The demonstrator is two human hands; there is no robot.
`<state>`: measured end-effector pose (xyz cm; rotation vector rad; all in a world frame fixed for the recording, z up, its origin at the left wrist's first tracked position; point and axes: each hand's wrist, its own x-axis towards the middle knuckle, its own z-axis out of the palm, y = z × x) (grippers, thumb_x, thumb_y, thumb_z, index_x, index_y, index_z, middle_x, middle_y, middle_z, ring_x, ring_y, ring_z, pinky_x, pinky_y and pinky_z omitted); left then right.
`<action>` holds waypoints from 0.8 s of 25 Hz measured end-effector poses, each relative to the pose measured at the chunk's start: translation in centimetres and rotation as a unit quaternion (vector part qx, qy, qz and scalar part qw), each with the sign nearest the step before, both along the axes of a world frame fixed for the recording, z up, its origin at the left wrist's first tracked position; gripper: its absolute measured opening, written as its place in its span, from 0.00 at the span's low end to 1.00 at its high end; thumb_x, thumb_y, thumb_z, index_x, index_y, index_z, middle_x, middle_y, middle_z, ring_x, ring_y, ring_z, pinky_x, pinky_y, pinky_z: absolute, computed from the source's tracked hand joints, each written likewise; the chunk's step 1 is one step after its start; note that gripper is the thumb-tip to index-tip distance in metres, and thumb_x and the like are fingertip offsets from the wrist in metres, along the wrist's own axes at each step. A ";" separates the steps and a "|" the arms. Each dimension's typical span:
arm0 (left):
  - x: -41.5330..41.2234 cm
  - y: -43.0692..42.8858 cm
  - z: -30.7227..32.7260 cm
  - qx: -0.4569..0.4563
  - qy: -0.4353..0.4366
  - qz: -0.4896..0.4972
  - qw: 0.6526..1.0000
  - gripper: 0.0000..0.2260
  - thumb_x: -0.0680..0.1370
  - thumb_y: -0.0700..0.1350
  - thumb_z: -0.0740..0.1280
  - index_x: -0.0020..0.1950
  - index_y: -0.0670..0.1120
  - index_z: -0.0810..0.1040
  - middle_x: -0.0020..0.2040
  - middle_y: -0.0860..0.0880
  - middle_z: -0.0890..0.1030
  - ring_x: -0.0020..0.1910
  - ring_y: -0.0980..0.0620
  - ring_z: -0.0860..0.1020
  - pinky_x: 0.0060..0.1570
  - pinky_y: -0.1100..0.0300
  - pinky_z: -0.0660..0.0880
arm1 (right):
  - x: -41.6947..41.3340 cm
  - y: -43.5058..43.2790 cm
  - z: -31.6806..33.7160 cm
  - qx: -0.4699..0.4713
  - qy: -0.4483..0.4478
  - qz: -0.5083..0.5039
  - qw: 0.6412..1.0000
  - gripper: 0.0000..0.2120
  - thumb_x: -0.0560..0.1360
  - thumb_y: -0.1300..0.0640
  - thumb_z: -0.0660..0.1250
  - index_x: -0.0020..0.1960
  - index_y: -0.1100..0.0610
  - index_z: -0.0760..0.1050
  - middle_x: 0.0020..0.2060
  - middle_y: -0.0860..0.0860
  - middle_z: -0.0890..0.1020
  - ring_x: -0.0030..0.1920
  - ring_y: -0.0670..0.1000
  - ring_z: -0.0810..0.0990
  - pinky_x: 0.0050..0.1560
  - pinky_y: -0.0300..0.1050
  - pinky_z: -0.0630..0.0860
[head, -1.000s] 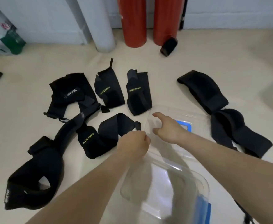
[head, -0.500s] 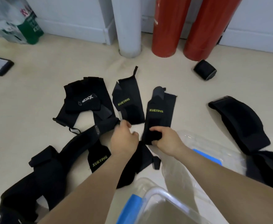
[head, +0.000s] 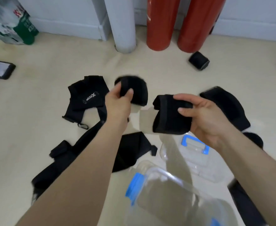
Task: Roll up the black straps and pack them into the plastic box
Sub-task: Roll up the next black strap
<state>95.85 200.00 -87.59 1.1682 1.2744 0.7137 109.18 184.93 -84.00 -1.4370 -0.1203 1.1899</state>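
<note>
Left hand [head: 119, 101] grips black strap [head: 134, 91]; right hand [head: 204, 118] holds second strap [head: 169, 118]; both raised beyond plastic box [head: 174, 198].

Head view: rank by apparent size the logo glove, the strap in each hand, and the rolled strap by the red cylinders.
1. logo glove.
2. right-hand strap, held nearer the camera.
3. left-hand strap, blurred and partly hidden by the left hand; unsure against 2.
4. rolled strap, smallest, but farthest away.
</note>
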 end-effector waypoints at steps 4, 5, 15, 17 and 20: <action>-2.9 -5.4 13.9 0.006 -0.105 -0.137 0.985 0.15 0.77 0.33 0.66 0.61 0.47 0.81 0.57 0.46 0.84 0.57 0.50 0.82 0.58 0.56 0.78 | -2.4 -4.2 9.3 -0.053 0.063 -0.022 0.996 0.15 0.79 0.51 0.65 0.59 0.59 0.81 0.49 0.49 0.86 0.51 0.52 0.85 0.47 0.48 0.81; -3.9 -7.5 16.6 -0.032 -0.128 -0.169 0.977 0.15 0.76 0.33 0.67 0.60 0.45 0.82 0.55 0.45 0.85 0.57 0.48 0.82 0.58 0.54 0.78 | -2.8 -5.2 11.6 -0.060 0.106 0.010 0.992 0.25 0.76 0.41 0.64 0.61 0.58 0.80 0.52 0.49 0.86 0.53 0.52 0.85 0.51 0.50 0.81; -11.9 -22.5 29.7 -0.234 0.033 -0.227 0.945 0.09 0.72 0.50 0.65 0.47 0.49 0.82 0.43 0.54 0.83 0.44 0.59 0.81 0.50 0.59 0.75 | -9.7 -15.9 25.9 -0.004 -0.110 0.096 0.989 0.13 0.72 0.68 0.73 0.49 0.52 0.83 0.44 0.46 0.86 0.49 0.47 0.84 0.53 0.44 0.80; -12.1 -23.2 32.0 -0.244 -0.026 -0.165 0.955 0.15 0.75 0.53 0.67 0.59 0.49 0.80 0.55 0.47 0.84 0.55 0.51 0.82 0.57 0.52 0.78 | -12.3 -17.8 28.6 -0.030 -0.220 0.160 0.962 0.15 0.71 0.67 0.74 0.51 0.49 0.82 0.45 0.41 0.83 0.48 0.41 0.82 0.53 0.38 0.78; -12.3 -24.3 34.6 -0.183 -0.032 -0.093 0.978 0.09 0.78 0.46 0.70 0.55 0.43 0.79 0.48 0.45 0.85 0.49 0.47 0.83 0.52 0.52 0.80 | -15.5 -19.9 31.9 -0.043 -0.242 0.209 0.946 0.23 0.70 0.65 0.74 0.59 0.45 0.76 0.49 0.41 0.80 0.52 0.41 0.80 0.53 0.38 0.78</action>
